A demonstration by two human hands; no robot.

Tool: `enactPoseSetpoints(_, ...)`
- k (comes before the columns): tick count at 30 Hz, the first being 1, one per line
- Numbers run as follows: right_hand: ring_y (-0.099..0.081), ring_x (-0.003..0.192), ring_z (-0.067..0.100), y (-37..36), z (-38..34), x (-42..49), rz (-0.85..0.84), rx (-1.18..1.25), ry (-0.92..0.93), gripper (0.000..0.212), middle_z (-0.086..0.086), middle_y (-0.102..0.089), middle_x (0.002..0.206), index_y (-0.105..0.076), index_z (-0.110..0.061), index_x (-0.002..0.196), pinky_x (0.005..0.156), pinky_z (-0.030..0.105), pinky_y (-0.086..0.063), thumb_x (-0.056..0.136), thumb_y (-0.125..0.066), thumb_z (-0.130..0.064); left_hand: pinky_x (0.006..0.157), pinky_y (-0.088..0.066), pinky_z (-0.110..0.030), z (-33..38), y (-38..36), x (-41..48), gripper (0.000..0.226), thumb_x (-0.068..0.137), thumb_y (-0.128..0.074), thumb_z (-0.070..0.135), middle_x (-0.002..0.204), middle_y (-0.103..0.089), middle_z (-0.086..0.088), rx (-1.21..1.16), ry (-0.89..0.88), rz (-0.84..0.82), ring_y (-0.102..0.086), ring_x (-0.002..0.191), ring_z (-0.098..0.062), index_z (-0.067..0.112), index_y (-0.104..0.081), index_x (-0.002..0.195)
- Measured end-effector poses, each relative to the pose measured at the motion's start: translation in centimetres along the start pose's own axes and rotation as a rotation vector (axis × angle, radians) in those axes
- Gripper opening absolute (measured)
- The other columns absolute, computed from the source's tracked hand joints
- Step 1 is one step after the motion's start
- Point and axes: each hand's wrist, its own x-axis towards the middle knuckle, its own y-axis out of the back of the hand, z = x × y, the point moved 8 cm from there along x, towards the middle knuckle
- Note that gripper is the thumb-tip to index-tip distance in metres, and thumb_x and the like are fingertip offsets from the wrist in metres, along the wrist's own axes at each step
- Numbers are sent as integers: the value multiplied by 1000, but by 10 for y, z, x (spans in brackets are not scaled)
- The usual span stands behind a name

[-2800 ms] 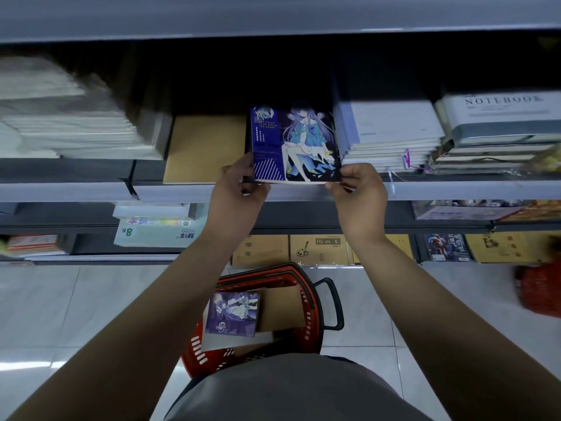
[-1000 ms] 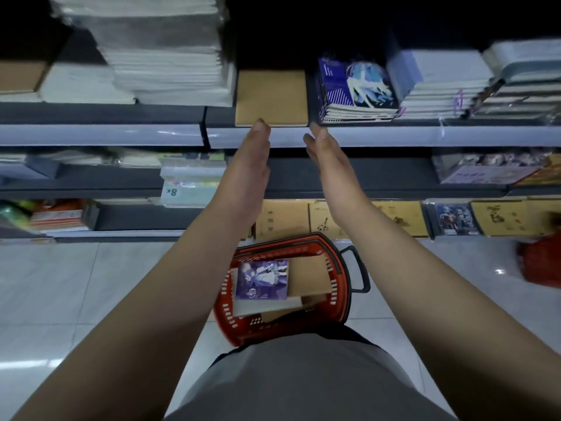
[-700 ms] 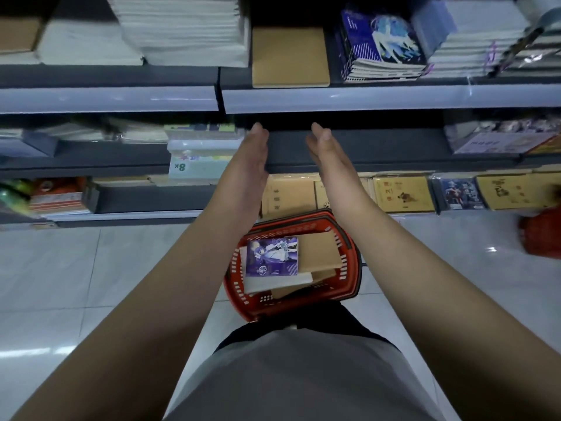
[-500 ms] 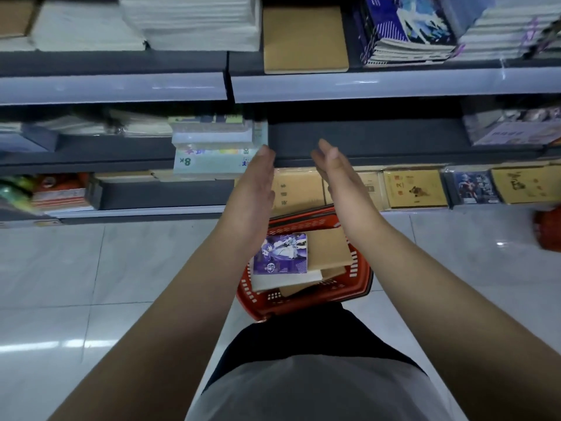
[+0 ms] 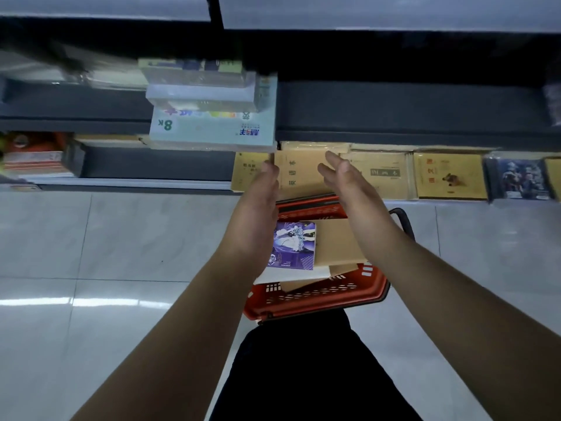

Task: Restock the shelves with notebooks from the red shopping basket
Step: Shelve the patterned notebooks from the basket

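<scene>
- The left hand (image 5: 258,214) and the right hand (image 5: 349,189) are both empty, fingers straight and loose, palms turned toward each other with a gap between them: a spacing that looks suited to taking a notebook by its two side edges.
- Directly beneath them on the pale tiled floor (image 5: 121,244) sits the red plastic shopping basket (image 5: 318,294), probably parked close to the person's feet for short reaches.
- Inside it, below the gap between the hands, lies a purple notebook with an illustrated cover (image 5: 293,246), on top of a plain brown kraft notebook (image 5: 337,243) and white ones (the easiest to lift first, I judge).
- Beyond the fingertips, yellow-brown notebooks with printed covers (image 5: 376,174) lie flat on the lowest dark shelf (image 5: 158,165), covers up.
- Up and left of the left hand, a pale blue paper pack marked 8K (image 5: 212,126) overhangs its shelf.
</scene>
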Motion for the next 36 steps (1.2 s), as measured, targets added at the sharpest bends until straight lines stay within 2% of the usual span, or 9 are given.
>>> enactPoseSetpoints(5, -31, 140, 10, -3, 48, 36, -45, -76, -76, 90, -11, -37, 153, -30, -43, 147, 102, 31, -25, 68, -18, -85, 109, -29, -22, -47, 9, 34, 48, 105, -27, 39, 154, -40, 2, -103, 58, 62, -37, 140, -11, 20, -36, 148)
enactPoseSetpoints(7, -32, 140, 10, -4, 69, 50, -58, -118, -102, 93, -11, -37, 154, -29, -41, 148, 103, 31, -26, 67, -18, -86, 92, -43, -24, -78, 10, 49, 34, 104, -29, 40, 115, -69, 16, -245, 154, 60, -61, 106, 2, 29, -54, 124)
enactPoseSetpoints(9, -34, 140, 13, -4, 88, 55, -63, -139, -86, 92, -9, -37, 154, -29, -38, 149, 106, 33, -28, 70, -18, -83, 81, -38, -20, -92, 12, 56, 29, 105, -30, 39, 84, -70, 28, -229, 169, 108, -60, 78, 16, 33, -58, 103)
enactPoseSetpoints(12, -34, 140, 12, -11, 111, 63, -120, -128, -67, 96, -7, -37, 154, -30, -35, 150, 111, 34, -27, 69, -20, -85, 95, -29, -25, -121, 23, 66, 28, 104, -33, 40, 98, -68, 31, -243, 182, 199, -57, 98, 13, 34, -60, 111)
enactPoseSetpoints(17, -35, 140, 16, -29, 167, 109, -161, -192, -171, 107, 0, -38, 152, -31, -23, 151, 110, 29, -29, 67, -31, -89, 74, -36, -24, -164, 35, 77, 24, 101, -39, 40, 68, -70, 25, -289, 245, 290, -64, 62, 13, 29, -61, 97)
enactPoseSetpoints(20, -35, 137, 8, -40, 174, 100, -191, -209, -66, 73, -7, -39, 152, -31, -30, 149, 108, 29, -27, 89, -25, -71, 101, -36, -32, -192, 38, 87, 30, 101, -41, 40, 107, -70, 17, -388, 284, 322, -63, 102, 5, 27, -59, 120)
enactPoseSetpoints(23, -36, 138, 10, -46, 191, 109, -198, -206, -45, 57, -5, -40, 151, -33, -29, 148, 103, 27, -26, 99, -25, -56, 114, -22, -41, -217, 35, 94, 49, 101, -41, 43, 152, -42, 4, -431, 335, 352, -34, 142, -14, 24, -41, 146)
enactPoseSetpoints(31, -47, 125, 11, -61, 239, 154, -193, -321, -63, 52, -3, -54, 138, -46, -26, 141, 105, 34, -35, 100, -31, -55, 116, -21, -43, -275, 39, 114, 54, 98, -47, 44, 158, -32, 0, -587, 420, 477, -26, 146, -18, 24, -40, 147)
enactPoseSetpoints(36, -49, 117, 8, -65, 265, 173, -213, -357, -85, 44, -11, -56, 121, -51, -25, 135, 96, 26, -34, 101, -37, -49, 118, -26, -44, -311, 47, 122, 57, 95, -49, 53, 148, -48, -2, -733, 489, 503, -43, 136, -19, 22, -47, 143)
